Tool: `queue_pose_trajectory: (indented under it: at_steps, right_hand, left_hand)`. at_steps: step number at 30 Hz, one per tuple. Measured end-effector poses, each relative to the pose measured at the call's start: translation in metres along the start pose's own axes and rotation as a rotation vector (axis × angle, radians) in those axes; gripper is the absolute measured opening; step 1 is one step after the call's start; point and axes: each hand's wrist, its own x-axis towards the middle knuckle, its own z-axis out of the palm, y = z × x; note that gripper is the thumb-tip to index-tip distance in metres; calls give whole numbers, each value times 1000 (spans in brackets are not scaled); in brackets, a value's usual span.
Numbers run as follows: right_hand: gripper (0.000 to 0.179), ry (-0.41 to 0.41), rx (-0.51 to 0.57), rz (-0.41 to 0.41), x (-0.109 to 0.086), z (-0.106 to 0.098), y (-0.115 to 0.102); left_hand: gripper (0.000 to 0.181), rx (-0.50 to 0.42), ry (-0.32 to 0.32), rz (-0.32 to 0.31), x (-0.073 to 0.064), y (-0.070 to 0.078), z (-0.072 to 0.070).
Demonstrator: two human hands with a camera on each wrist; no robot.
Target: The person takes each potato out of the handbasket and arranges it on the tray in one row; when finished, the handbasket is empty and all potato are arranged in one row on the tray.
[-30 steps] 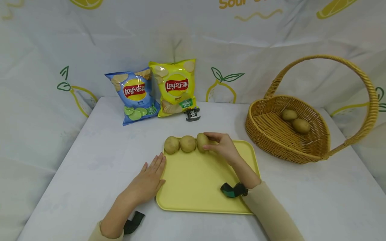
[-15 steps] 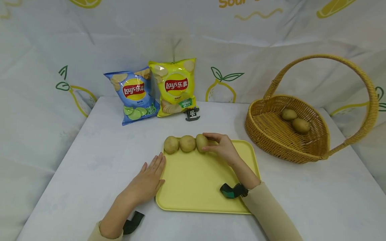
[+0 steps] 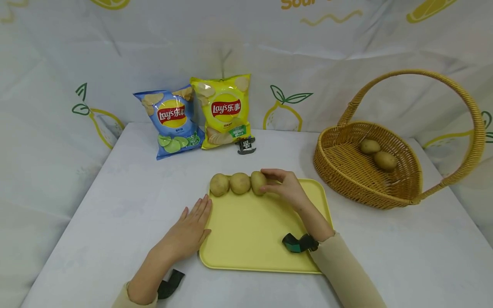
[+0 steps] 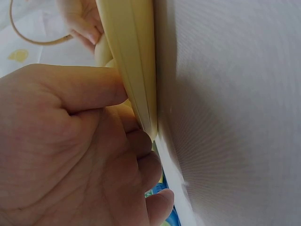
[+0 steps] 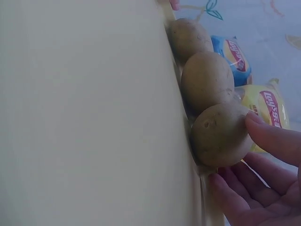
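A yellow tray [image 3: 265, 231] lies flat on the table. Three potatoes stand in a row along its far edge: a left potato [image 3: 219, 185], a middle potato [image 3: 239, 183] and a right potato [image 3: 257, 183]. My right hand [image 3: 285, 188] holds the right potato between thumb and fingers; the right wrist view shows fingertips on opposite sides of this potato [image 5: 221, 136]. Along the tray's left edge rests my left hand [image 3: 188, 231], its fingers straight. In the left wrist view, the left thumb and fingers touch the tray's side wall [image 4: 131, 61].
A wicker basket [image 3: 346, 186] with a tall handle stands at the right, holding two potatoes [image 3: 377, 155]. Behind the tray, a blue chip bag [image 3: 173, 124] and a yellow chip bag [image 3: 225, 113] lean near the cloth backdrop, with a small black-and-white packet [image 3: 245, 146] before them.
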Motion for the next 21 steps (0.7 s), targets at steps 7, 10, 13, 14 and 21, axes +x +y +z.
queue_pose_trajectory:
  at_steps: [7,10,13,14,21]
  right_hand:
    - [49,22,2,5,1,-7,-2]
    - [47,36,-8,11,1,-13,-5]
    - [44,56,-29,-1,1,-21,-7]
    - [44,60,-30,-6,2,-24,-8]
    - [44,92,-31,-32,1,-53,-24]
  left_hand:
    - [63,4,5,7,0,1,-1]
    - [63,6,6,9,0,0,-1]
    - [64,10,8,12,1,0,-1]
    - [64,12,8,12,1,0,-1]
    - [64,16,0,7,2,0,-1]
